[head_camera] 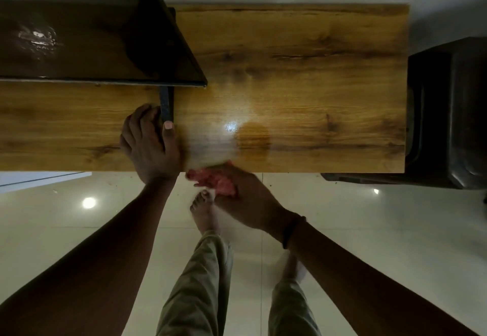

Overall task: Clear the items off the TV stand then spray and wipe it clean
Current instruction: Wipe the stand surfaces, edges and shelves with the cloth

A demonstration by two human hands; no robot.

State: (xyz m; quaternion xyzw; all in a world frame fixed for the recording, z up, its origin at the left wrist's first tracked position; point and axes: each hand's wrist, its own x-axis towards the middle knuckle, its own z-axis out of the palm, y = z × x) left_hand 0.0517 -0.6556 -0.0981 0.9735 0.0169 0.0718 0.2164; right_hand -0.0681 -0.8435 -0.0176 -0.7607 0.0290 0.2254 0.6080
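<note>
The wooden TV stand (303,72) spans the view, its top glossy with a light reflection. A black TV (87,33) stands on its left part, with one black foot (166,105) reaching toward the front edge. My left hand (149,143) rests on the stand's front edge and wraps the TV foot, thumb up beside it. My right hand (245,198) is at the front edge, closed around a crumpled pink cloth (214,180) that touches the edge. The cloth and hand are blurred.
A dark speaker or cabinet (448,112) stands against the stand's right end. Below the stand lies a glossy pale tiled floor (369,230), where my bare feet and trouser legs (200,277) show. A white wall runs behind the stand.
</note>
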